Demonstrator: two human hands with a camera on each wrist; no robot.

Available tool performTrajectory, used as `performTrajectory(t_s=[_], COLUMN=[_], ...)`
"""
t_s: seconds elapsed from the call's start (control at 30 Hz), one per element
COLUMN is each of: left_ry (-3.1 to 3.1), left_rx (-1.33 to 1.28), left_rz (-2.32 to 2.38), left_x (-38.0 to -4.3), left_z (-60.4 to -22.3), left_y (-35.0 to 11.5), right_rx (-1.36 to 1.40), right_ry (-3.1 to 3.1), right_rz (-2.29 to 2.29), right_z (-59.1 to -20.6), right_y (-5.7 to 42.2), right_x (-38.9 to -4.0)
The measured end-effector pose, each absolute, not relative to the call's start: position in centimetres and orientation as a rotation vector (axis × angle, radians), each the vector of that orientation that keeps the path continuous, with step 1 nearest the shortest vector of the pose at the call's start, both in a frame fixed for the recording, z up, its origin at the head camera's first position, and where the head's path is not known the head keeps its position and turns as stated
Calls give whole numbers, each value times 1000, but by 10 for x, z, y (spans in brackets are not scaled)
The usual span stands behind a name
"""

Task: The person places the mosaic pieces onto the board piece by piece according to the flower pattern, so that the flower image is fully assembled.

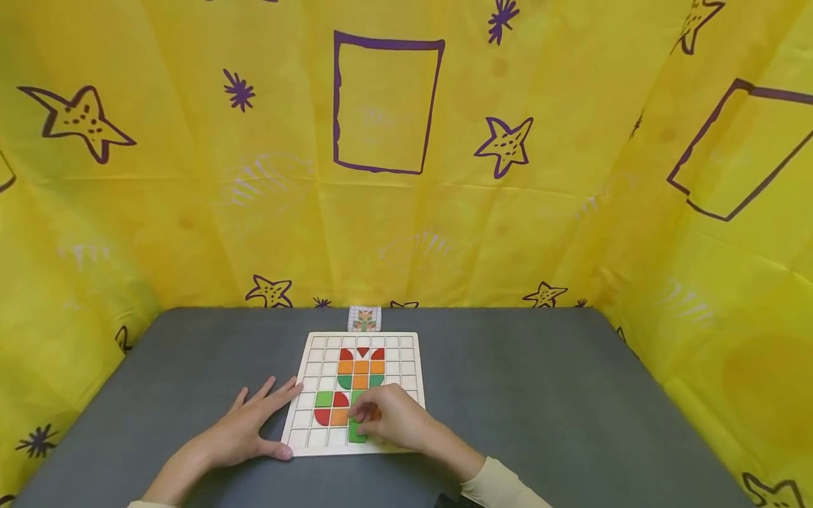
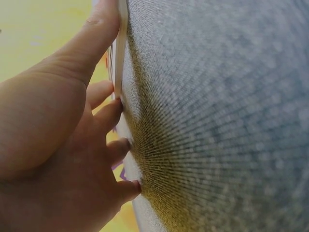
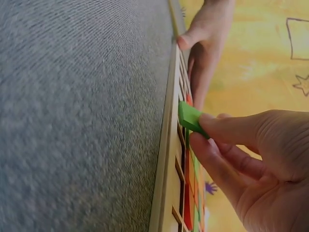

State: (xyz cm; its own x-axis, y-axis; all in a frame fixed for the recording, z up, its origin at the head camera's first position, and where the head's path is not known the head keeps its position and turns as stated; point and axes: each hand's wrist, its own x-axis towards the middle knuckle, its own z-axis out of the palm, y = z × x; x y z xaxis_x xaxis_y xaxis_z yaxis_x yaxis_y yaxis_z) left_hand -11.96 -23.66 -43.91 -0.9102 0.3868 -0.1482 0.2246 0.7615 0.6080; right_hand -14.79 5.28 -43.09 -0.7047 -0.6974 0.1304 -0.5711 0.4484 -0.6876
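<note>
A green square tile [image 3: 189,117] is pinched between the thumb and fingers of my right hand [image 1: 401,421]. It tilts over the near middle of a white grid board [image 1: 300,439]. Several tiles lie in the board's cells: red curved pieces [image 1: 322,417], orange squares [image 1: 360,367], green curved pieces [image 1: 345,382] and a light green square [image 1: 324,399]. Part of the pattern is hidden behind my right hand. With fingers spread, my left hand [image 1: 235,434] rests at the board's left edge, its thumb touching the near corner and its other fingertips reaching the table.
A small pattern card [image 1: 365,319] lies just beyond the board's far edge. The board sits on a dark grey table [image 1: 540,395]. Yellow cloth [image 1: 394,233] with purple drawings hangs behind the table and along its sides.
</note>
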Motion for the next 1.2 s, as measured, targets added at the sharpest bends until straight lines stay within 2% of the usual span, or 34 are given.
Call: performTrajectory(t_s=[0.73,1.2], left_ry=[2696,2713], left_rx=[465,463], left_rz=[869,849], left_x=[-118,-117], left_z=[-437,-435], left_y=[-236,-244], right_rx=[-1142,-1257], right_ry=[2606,2618], right_rz=[-989,-938], right_z=[-431,-432], right_y=[48,42], right_x=[-143,-144])
